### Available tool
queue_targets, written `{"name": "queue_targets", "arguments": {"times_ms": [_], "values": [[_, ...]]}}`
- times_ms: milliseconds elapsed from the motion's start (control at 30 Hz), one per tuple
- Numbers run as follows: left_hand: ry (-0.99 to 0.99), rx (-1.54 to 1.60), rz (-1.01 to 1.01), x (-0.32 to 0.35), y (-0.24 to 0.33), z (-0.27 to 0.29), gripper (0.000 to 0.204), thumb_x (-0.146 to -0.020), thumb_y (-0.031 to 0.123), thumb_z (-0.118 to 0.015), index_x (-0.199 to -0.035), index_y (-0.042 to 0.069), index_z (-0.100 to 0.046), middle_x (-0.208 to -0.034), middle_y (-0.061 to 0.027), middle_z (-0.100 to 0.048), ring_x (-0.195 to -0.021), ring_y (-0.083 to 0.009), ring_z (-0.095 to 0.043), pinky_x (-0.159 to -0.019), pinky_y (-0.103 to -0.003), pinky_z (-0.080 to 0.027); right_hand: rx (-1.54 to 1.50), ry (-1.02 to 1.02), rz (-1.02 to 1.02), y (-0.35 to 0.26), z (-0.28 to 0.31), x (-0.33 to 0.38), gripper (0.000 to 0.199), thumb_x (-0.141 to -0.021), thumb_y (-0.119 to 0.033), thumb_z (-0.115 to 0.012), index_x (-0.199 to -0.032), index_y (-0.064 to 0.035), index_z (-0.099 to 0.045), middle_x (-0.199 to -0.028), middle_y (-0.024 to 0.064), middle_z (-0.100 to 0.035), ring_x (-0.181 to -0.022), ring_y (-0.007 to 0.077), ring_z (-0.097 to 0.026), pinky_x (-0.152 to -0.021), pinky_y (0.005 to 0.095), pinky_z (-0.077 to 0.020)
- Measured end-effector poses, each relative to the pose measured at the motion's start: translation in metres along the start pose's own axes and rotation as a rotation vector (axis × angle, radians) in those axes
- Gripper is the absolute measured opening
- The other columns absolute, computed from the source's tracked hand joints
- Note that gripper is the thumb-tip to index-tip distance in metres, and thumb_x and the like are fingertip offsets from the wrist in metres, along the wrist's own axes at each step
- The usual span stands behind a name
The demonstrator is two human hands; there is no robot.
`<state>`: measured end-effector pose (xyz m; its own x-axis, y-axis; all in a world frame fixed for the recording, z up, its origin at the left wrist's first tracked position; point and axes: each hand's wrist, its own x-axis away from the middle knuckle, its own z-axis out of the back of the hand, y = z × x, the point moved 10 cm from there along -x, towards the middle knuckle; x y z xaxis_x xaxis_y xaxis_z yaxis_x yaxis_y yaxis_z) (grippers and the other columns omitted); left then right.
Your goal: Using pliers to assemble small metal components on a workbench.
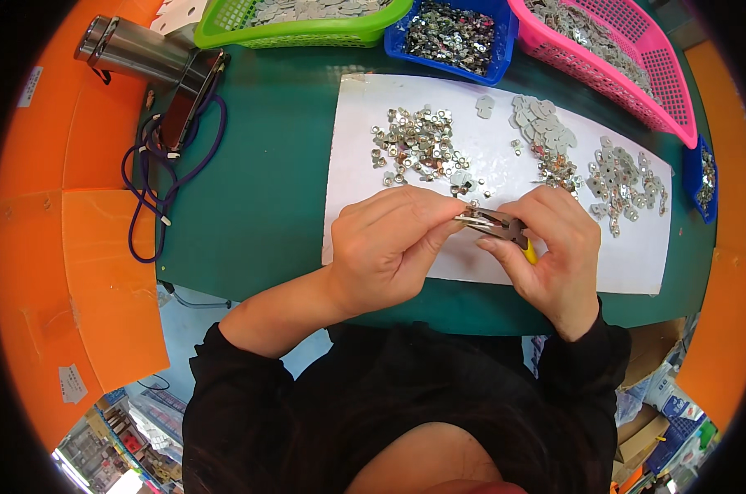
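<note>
a dark green worktop (pixel 258 189) fills the middle, hemmed on the left and right by bright orange board panels (pixel 76 247) with small paper labels stuck on. below the worktop's near edge shows a pale blue-grey floor (pixel 184 329). brown cardboard boxes (pixel 649 428) and a blue plastic crate (pixel 678 440) crowd the lower right; packed shelves (pixel 118 445) stand lower left. the light is even and bright.

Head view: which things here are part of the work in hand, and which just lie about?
In use:
left hand
right hand
pliers
small metal part
metal piles on the white sheet

Lying about:
steel flask
purple cord
green basket
blue bin
pink basket
</note>
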<state>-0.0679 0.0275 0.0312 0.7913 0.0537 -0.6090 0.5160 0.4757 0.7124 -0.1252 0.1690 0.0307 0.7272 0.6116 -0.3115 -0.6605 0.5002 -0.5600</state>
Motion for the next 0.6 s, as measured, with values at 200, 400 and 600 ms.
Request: {"name": "queue_targets", "arguments": {"times_ms": [200,400,600], "values": [[-0.068,0.053,0.017,-0.001,-0.003,-0.006,0.015,-0.082,-0.003,-0.072,-0.095,-0.001,-0.067,-0.079,-0.0129,-0.067,-0.065,-0.0257,-0.065,-0.058,-0.032,-0.051,0.004,-0.037,-0.011,0.001,-0.001,0.003,0.028,-0.069,-0.029,-0.085,-0.075,-0.0106,-0.065,-0.061,0.0035,-0.051,-0.057,0.0242,-0.051,-0.051,0.0358,-0.0386],[-0.048,0.29,0.141,0.005,-0.013,-0.011,0.003,-0.09,-0.002,-0.063,-0.092,-0.001,-0.061,-0.076,-0.0106,-0.061,-0.061,-0.0237,-0.06,-0.054,-0.03,-0.046,-0.084,-0.08,-0.066,-0.004,-0.013,0.004,0.025,-0.074,-0.022,-0.082,-0.078,-0.0035,-0.065,-0.063,0.0078,-0.054,-0.057,0.0252,-0.051,-0.054,0.0342,-0.0383],[-0.052,0.109,0.142,0.002,-0.019,0.001,0.004,-0.089,-0.003,-0.06,-0.086,0.0,-0.059,-0.073,-0.0103,-0.058,-0.059,-0.0233,-0.058,-0.052,-0.03,-0.044,-0.255,-0.342,-0.303,0.014,-0.017,0.008,0.019,-0.084,-0.016,-0.07,-0.079,0.001,-0.064,-0.065,0.0093,-0.056,-0.058,0.0163,-0.051,-0.056,0.029,-0.0393]]}}
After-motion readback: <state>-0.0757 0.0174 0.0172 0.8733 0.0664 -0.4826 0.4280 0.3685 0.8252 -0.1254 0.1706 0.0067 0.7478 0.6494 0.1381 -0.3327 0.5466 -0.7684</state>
